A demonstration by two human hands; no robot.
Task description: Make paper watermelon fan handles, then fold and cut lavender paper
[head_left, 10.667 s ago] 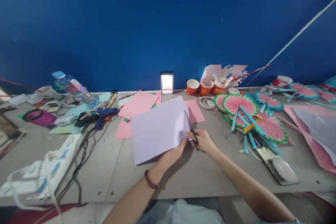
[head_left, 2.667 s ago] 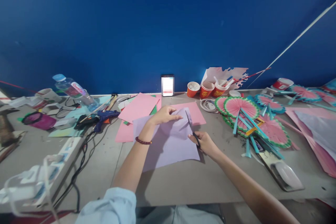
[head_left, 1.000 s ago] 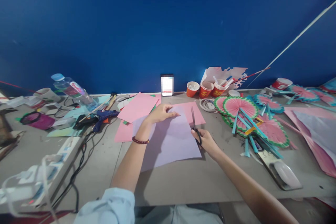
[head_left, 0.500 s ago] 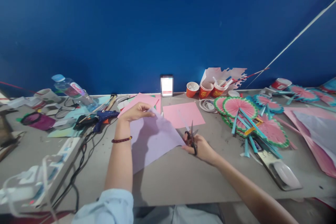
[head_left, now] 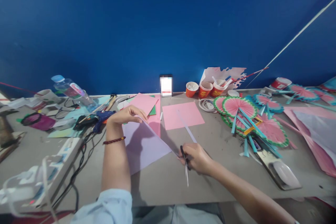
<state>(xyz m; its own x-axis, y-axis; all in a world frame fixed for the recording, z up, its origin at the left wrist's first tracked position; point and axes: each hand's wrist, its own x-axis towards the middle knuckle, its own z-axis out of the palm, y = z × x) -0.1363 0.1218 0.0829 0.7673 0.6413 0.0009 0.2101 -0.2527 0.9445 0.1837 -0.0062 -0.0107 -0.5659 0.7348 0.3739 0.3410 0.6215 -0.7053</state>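
Note:
A sheet of light purple paper (head_left: 147,148) slants up from the grey table, its top edge pinched in the fingers of my left hand (head_left: 132,113). My right hand (head_left: 196,157) is closed on a pair of scissors (head_left: 186,168) by the dark handles, blades pointing down toward me. The fingertips of that hand come close to the paper's right corner; whether they touch it I cannot tell. A narrow purple paper strip (head_left: 187,126) lies beyond my right hand, partly across a pink sheet (head_left: 181,113).
More pink paper (head_left: 143,103) lies behind my left hand. Paper cups (head_left: 205,90) and a phone (head_left: 166,85) stand along the blue wall. Pleated paper fans (head_left: 238,107) are piled on the right. A glue gun (head_left: 101,120), a tilted bottle (head_left: 73,91) and a power strip (head_left: 56,168) occupy the left.
The scissors have swung from pointing away to pointing toward me, and my right hand is slightly nearer. My left hand and the purple sheet have shifted left and down.

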